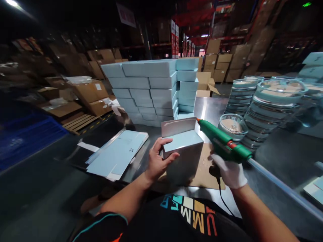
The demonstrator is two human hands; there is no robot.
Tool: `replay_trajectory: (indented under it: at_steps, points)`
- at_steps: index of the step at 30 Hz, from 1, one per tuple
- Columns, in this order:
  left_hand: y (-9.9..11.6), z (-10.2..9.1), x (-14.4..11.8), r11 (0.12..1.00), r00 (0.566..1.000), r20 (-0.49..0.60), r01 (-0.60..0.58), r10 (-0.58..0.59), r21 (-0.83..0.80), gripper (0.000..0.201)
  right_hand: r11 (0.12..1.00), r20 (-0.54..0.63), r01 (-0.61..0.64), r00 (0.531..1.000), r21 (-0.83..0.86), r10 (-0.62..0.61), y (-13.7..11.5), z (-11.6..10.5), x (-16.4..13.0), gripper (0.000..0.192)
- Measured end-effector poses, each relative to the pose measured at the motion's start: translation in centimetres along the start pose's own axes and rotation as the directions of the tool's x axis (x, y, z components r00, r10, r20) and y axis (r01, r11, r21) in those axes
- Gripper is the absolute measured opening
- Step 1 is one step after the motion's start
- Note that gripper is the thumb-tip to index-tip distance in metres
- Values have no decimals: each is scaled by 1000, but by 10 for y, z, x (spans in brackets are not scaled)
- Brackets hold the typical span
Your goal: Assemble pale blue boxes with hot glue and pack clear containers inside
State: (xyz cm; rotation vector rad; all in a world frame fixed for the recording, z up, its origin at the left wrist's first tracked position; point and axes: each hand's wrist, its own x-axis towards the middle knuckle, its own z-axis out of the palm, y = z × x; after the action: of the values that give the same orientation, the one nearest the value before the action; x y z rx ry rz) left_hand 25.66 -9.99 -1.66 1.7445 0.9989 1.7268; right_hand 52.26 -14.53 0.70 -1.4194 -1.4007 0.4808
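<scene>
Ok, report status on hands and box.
Left hand grips light-blue box, flap up. Gloved right hand holds green glue gun, nozzle at flap. Nothing blocking.

1. I see the far edge of the steel tabletop (209, 107) walled off by a tall stack of pale blue cardboard boxes (151, 90).
2. Stacked glass bowls with teal lids (267, 107) crowd the right side.
3. Flat pale blue box blanks (118, 153) cover the left edge.
4. Bare steel between the box stack and the bowls leaves me a narrow lane.
</scene>
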Motion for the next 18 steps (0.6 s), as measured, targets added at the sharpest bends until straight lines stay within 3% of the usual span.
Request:
replay_trajectory:
  at_steps: [2, 4, 5, 7, 8, 10, 13, 16, 18]
  points:
    - [3, -2, 1, 999, 1000, -1, 12, -12, -50, 53, 940, 74, -228, 974, 255, 216, 16, -6, 0, 44]
    - [5, -3, 3, 996, 999, 2, 39, -39, -74, 55, 744, 217, -487, 872, 458, 438, 34, -10, 0, 49]
    - [6, -4, 4, 995, 998, 7, 61, -61, -80, 56, 654, 283, -588, 806, 476, 520, 43, -12, 0, 51]
    - [7, -5, 5, 989, 994, 23, 107, -105, -98, 59, 623, 305, -688, 725, 372, 618, 64, -16, -1, 53]
    - [7, -6, 5, 985, 992, 29, 129, -127, -112, 60, 675, 267, -685, 729, 276, 631, 75, -18, -1, 55]
    - [7, -6, 6, 977, 987, 39, 161, -157, -137, 63, 811, 119, -582, 811, 57, 573, 93, -25, -1, 52]
    - [8, -3, 8, 978, 987, 44, 157, -152, -137, 67, 897, -86, -418, 908, -144, 409, 101, -34, -1, 46]
    - [10, 3, 8, 985, 991, 77, 116, -107, -130, 68, 959, -142, -285, 949, 4, 282, 76, -30, 0, 52]
    - [11, 8, 7, 987, 990, 119, 92, -76, -135, 67, 965, -59, -164, 982, 203, 179, 45, -17, 2, 71]
